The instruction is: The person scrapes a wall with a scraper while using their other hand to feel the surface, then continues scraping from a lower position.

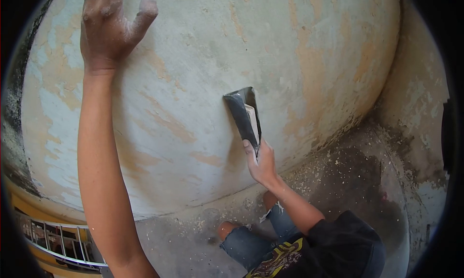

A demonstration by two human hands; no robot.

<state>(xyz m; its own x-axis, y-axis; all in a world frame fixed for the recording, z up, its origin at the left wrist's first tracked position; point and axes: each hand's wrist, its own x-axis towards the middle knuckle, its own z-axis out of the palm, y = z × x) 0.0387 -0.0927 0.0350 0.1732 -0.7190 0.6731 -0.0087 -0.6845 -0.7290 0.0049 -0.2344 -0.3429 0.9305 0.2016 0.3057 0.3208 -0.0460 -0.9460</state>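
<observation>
My left hand [108,29] is raised at the upper left against the wall [203,55], thumb apart and the fingertips cut off by the top edge of the view. White dust covers its knuckles and thumb. My right hand [262,164] is closed around the lower end of a sanding block [247,121], dark sandpaper folded about a pale core. The block is tilted slightly, its upper end at the wall's surface. The wall has pale grey-green paint with peeled, tan patches and streaks around both hands.
A concrete floor [193,239] scattered with pale flakes meets the wall below. A second, stained wall [420,84] forms a corner at the right. A metal ladder [63,239] lies within view at the lower left, near a yellow surface.
</observation>
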